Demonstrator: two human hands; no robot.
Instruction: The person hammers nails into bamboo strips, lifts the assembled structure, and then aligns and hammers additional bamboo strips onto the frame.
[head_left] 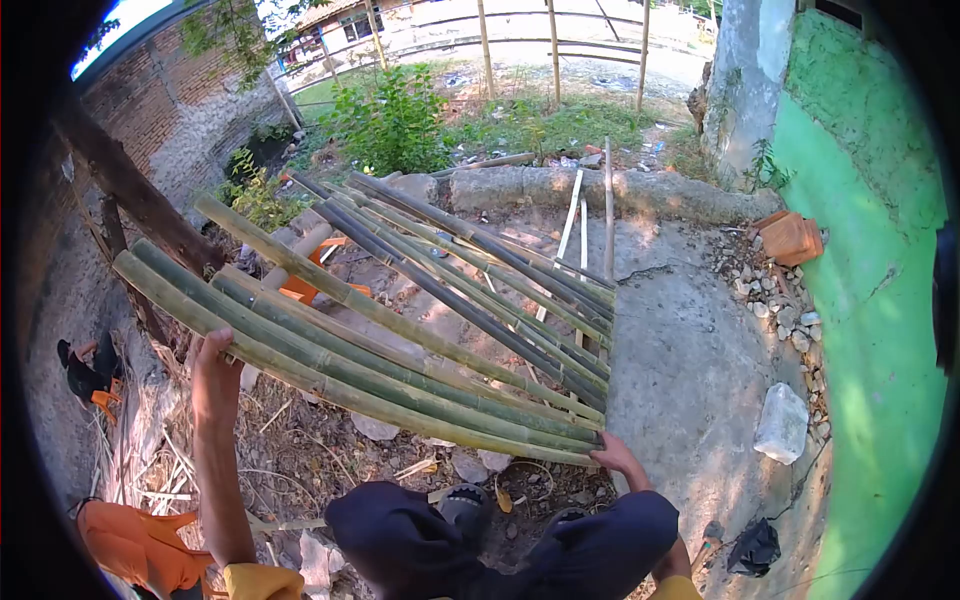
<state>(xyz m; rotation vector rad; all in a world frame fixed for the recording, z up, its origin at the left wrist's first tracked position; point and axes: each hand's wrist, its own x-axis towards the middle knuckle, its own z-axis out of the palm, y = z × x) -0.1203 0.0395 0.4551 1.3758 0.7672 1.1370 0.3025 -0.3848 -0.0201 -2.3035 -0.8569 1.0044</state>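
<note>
Bamboo poles (340,290) lay left of the concrete slab (680,340), ends at its edge. The left hand (213,350) gripped the nearest pole (350,393) towards the end away from the slab; the right hand (618,455) touched the slab-side end, its grip unclear.

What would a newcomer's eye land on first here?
Probably the long bamboo poles fanned across the middle, the left hand on the nearest one and the right hand at their right ends. Next, the bright green wall along the right side, then the orange object at bottom left.
</note>
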